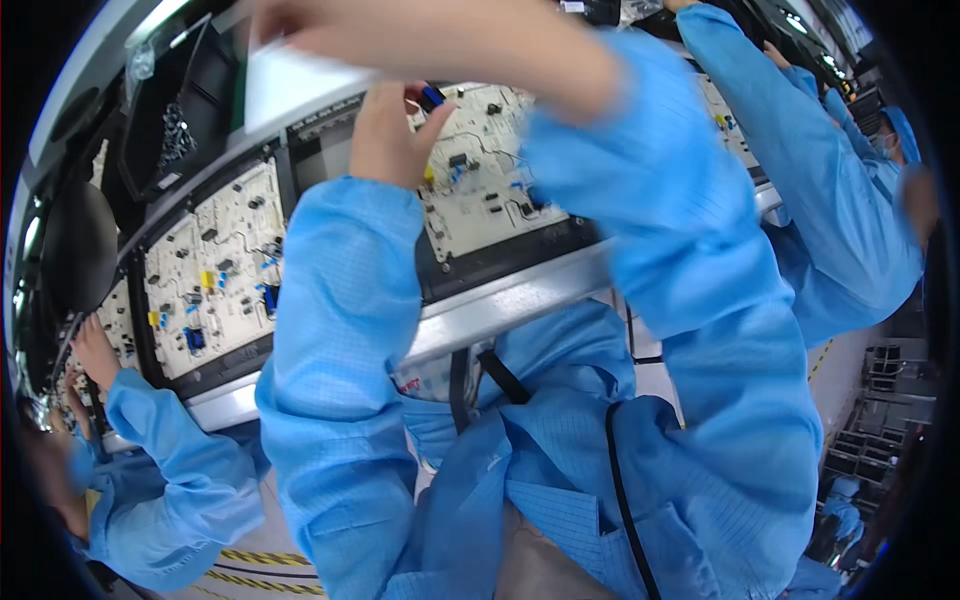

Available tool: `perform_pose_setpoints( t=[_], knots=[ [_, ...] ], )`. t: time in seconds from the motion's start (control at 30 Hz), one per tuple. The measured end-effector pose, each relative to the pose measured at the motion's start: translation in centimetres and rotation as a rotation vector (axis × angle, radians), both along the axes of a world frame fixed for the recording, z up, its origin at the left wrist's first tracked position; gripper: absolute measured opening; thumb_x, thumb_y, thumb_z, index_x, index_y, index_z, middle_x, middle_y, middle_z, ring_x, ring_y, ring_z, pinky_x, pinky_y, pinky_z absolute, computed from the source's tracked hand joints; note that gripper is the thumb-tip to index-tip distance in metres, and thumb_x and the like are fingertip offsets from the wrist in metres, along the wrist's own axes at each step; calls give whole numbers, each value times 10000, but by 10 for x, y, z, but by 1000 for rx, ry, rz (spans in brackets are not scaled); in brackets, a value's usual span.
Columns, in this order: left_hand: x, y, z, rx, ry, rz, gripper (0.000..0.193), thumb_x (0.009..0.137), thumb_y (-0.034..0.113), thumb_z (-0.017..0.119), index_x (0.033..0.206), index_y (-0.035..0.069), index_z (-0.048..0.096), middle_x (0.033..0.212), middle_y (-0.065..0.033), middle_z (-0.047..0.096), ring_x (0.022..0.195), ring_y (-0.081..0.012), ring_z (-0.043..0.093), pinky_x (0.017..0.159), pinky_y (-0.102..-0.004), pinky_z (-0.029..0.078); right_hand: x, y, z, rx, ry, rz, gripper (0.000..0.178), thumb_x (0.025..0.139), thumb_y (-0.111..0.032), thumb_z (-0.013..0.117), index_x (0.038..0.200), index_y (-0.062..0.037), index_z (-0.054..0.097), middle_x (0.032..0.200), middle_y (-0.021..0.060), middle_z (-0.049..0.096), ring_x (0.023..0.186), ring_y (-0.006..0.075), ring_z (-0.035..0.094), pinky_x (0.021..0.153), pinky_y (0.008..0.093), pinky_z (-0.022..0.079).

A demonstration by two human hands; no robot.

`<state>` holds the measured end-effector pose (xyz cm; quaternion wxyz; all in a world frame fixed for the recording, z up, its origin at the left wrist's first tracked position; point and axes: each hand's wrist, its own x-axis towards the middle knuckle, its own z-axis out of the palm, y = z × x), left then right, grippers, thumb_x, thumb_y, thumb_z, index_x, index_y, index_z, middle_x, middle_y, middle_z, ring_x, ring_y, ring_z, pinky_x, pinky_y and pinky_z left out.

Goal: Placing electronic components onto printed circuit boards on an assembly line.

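My left hand (392,138) is over the upper left part of a cream circuit board (468,222). Its thumb and fingers close around a small dark blue and black component (431,97), partly hidden by the fingers. My right arm crosses above the board toward the upper left. At its end my right hand (335,28) is smeared by motion and cut by the top edge, so its fingers cannot be made out. The board carries black, blue and yellow parts and sits in a black frame (515,258).
A metal rail (500,305) runs along the line's near edge. Another populated board (235,225) lies to the left. A black bin (205,75) holds small metallic parts (178,138). People in blue smocks work at left (180,480) and right (850,215).
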<state>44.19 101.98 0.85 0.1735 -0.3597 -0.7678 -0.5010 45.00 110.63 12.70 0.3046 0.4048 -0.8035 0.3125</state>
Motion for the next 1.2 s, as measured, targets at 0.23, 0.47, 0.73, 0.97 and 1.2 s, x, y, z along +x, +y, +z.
perform_pose_setpoints(
  t=[0.23,0.47,0.73,0.97,1.2],
  knots=[
    [11,-16,8,-15,-303,60,351,773,217,773,1001,19,593,928,-85,639,883,-164,614,783,-302,513,181,168,-41,-121,-735,-587,184,846,-70,672,998,21,624,889,40,660,812,100,622,720,226,511],
    [29,-4,13,144,-547,-145,378,801,185,757,1060,-9,562,981,-100,627,923,-150,605,842,-261,505,202,187,-85,-179,-916,-681,163,820,70,619,981,47,625,893,57,646,793,79,601,722,199,492],
    [28,-2,12,149,-608,-185,378,805,164,753,1067,-16,549,979,-98,624,923,-141,602,854,-251,497,190,191,-93,-57,-798,-693,174,802,9,677,975,12,651,835,67,660,752,103,619,668,226,496],
    [30,1,16,135,-609,-180,356,806,165,750,1058,-4,562,967,-94,632,921,-143,611,851,-255,504,185,198,-94,194,-522,-617,178,735,-36,727,904,-14,674,829,83,631,782,206,567,732,286,452],
    [31,2,14,96,-581,-174,352,815,194,741,1065,11,572,972,-91,638,931,-152,617,867,-270,505,184,202,-97,152,-519,-604,183,700,-37,742,869,-9,678,854,88,627,861,243,545,823,323,417]
  ],
)
